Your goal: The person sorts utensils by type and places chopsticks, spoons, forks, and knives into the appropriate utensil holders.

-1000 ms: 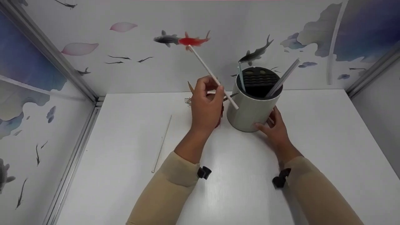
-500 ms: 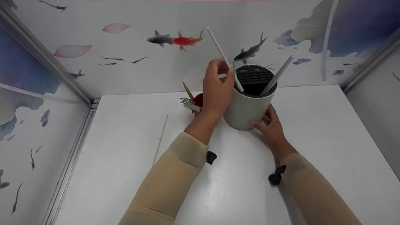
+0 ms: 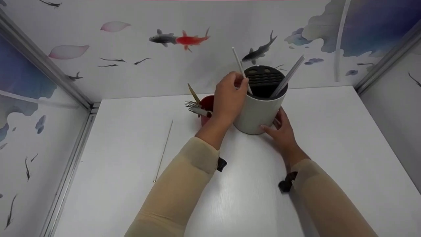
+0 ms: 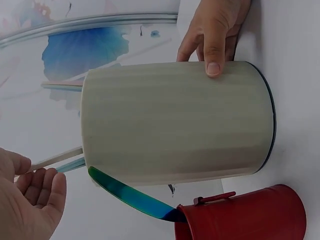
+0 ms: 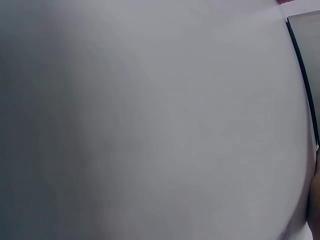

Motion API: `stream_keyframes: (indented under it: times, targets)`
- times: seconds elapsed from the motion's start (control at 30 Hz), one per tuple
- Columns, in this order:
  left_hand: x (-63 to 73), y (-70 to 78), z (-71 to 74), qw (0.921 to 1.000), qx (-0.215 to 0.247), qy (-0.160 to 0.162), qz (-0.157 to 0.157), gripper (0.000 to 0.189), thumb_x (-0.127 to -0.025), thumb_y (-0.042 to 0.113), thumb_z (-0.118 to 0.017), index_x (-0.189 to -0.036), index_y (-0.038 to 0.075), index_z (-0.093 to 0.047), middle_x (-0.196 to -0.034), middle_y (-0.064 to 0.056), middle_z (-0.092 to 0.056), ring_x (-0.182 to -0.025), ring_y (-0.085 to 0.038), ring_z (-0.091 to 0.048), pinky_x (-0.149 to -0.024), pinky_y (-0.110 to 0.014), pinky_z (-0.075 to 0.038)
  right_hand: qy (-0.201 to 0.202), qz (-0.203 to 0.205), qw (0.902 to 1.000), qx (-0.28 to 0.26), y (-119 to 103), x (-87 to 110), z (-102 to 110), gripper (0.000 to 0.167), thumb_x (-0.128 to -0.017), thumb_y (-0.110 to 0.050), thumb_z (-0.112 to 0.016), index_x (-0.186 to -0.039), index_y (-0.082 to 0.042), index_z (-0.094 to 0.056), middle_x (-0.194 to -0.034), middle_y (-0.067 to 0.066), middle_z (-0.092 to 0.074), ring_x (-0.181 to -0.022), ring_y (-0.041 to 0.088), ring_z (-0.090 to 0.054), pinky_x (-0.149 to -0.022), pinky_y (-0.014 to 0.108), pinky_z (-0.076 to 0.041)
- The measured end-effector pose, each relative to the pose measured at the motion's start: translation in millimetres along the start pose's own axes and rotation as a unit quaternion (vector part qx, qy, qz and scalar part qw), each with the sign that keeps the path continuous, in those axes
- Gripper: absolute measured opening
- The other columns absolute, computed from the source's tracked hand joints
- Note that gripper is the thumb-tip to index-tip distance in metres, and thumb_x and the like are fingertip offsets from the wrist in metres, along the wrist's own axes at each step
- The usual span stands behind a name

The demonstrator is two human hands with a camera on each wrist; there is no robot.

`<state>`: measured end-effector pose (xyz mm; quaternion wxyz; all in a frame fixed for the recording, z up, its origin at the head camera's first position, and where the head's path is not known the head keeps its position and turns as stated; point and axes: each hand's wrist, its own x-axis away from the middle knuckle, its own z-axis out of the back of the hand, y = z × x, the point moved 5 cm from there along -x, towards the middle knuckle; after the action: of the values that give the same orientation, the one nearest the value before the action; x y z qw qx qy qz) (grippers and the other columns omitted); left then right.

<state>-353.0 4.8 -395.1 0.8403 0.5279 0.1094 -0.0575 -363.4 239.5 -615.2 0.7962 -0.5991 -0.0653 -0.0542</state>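
My left hand pinches a slim white stick between thumb and fingertips. Slanting down, the stick's lower end is just inside the left rim of a tall grey-white utensil holder. Low on its right side, my right hand grips the holder, thumb in front and the other fingers mostly hidden behind. Translucent sticks lean out of the holder's right side. A pale blue stick shows beside the white one in the left wrist view. The right wrist view catches only the holder's edge.
Left of the holder, partly behind my left hand, stands a red cup with forks and a pointed golden piece. A thin rod lies on the white table. A printed wall rises behind.
My left hand has moved right and brought the white stick from in front of the holder to its opening, lowering it at the rim. My right hand keeps its grip.
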Motion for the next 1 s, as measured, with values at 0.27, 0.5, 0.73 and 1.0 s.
stream_keyframes:
  times: [0.27, 0.5, 0.73, 1.0]
  targets:
    - [-2.5, -10.0, -9.5, 0.9953, -0.079, -0.046, 0.031, 0.023, -0.106, 0.031, -0.062, -0.115, 0.014, -0.073, -0.109, 0.0, -0.069, -0.099, -0.01, -0.063, -0.088, -0.024, -0.057, 0.002, 0.007, 0.9999, 0.009, -2.7, 1.4, -0.8, 0.121, -0.082, -0.045, -0.087, -0.166, -0.04, -0.001, -0.175, 0.0, -0.018, -0.16, 0.021, -0.023, -0.131, 0.041, -0.024]
    - [-1.6, -16.7, -14.9, 0.9917, -0.109, -0.059, 0.036, 0.023, -0.106, 0.032, -0.061, -0.113, 0.014, -0.072, -0.107, 0.0, -0.068, -0.096, -0.011, -0.061, -0.088, -0.025, -0.056, 0.012, 0.038, 0.9991, 0.011, -1.0, 0.1, 0.3, 0.121, -0.079, -0.049, -0.088, -0.166, -0.04, -0.005, -0.173, 0.002, -0.023, -0.159, 0.023, -0.026, -0.131, 0.042, -0.025]
    - [0.1, -19.5, -16.7, 0.9903, -0.122, -0.058, 0.033, 0.022, -0.106, 0.031, -0.061, -0.114, 0.013, -0.071, -0.108, -0.001, -0.068, -0.097, -0.013, -0.06, -0.087, -0.028, -0.055, 0.006, 0.049, 0.9988, -0.001, -1.6, 0.6, -0.9, 0.118, -0.082, -0.042, -0.088, -0.167, -0.034, -0.006, -0.173, 0.004, -0.023, -0.159, 0.024, -0.025, -0.131, 0.043, -0.023]
    - [6.1, -21.7, -17.7, 0.9922, -0.103, -0.055, 0.043, 0.02, -0.106, 0.03, -0.06, -0.114, 0.014, -0.069, -0.11, 0.0, -0.066, -0.1, -0.012, -0.06, -0.091, -0.026, -0.055, 0.005, 0.034, 0.9994, -0.007, -1.1, -0.4, -0.3, 0.12, -0.083, -0.039, -0.088, -0.168, -0.032, -0.004, -0.174, 0.004, -0.02, -0.16, 0.025, -0.022, -0.132, 0.044, -0.021]
